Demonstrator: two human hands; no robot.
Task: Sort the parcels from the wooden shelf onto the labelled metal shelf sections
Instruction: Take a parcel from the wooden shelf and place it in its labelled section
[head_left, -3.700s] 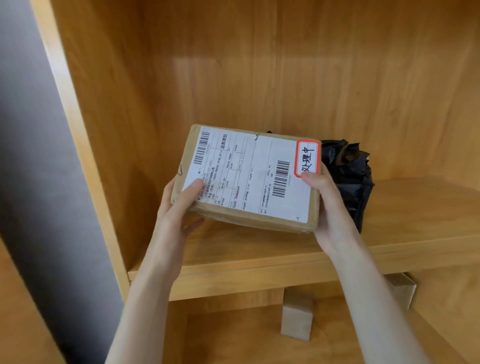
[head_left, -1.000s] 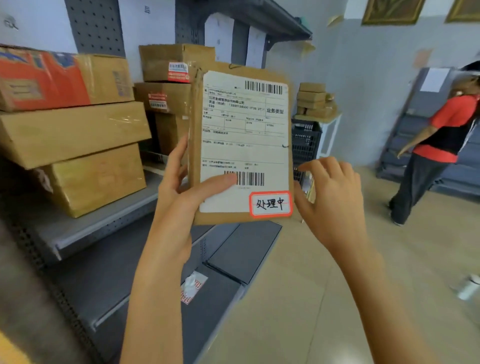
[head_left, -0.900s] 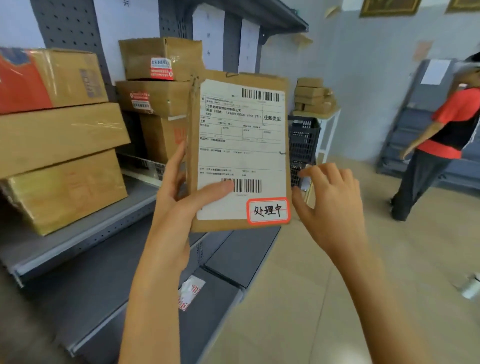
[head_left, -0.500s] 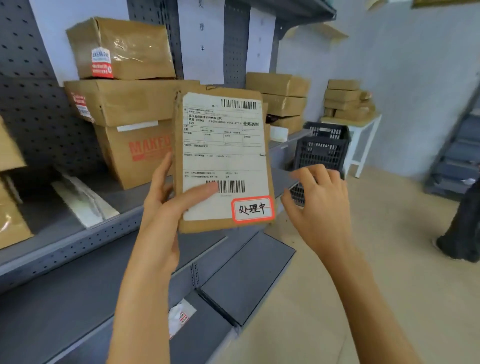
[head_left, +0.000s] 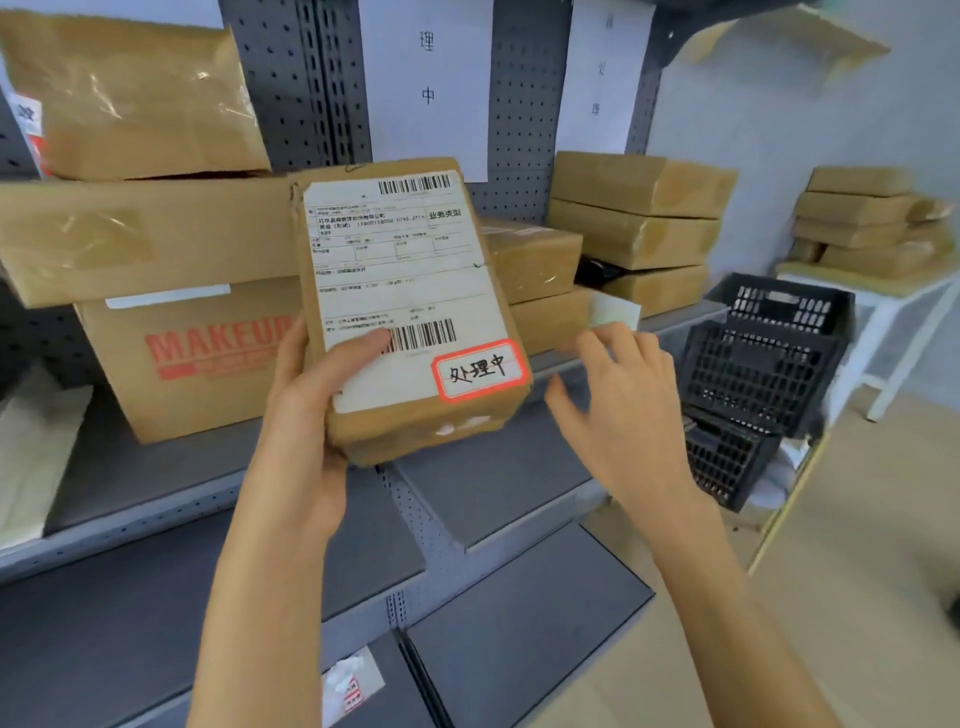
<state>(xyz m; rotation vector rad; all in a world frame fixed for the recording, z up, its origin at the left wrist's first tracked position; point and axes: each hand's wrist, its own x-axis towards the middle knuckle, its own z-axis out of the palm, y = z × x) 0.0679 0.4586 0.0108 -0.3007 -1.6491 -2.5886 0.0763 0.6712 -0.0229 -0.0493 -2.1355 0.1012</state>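
Currently | parcel (head_left: 410, 312): flat stiff cardboard, likely light, held upright before metal shelf (head_left: 493, 467) front edge | left hand (head_left: 317, 395) grips lower left corner, thumb across label | right hand (head_left: 618, 410) spread, empty | best hold: opposite side edges

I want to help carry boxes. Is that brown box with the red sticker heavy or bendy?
Probably light: the left hand holds the box up alone, while the right hand hovers open beside it. It looks stiff, since its edges stay straight with no sag. The shiny tape may make it a bit slippery.
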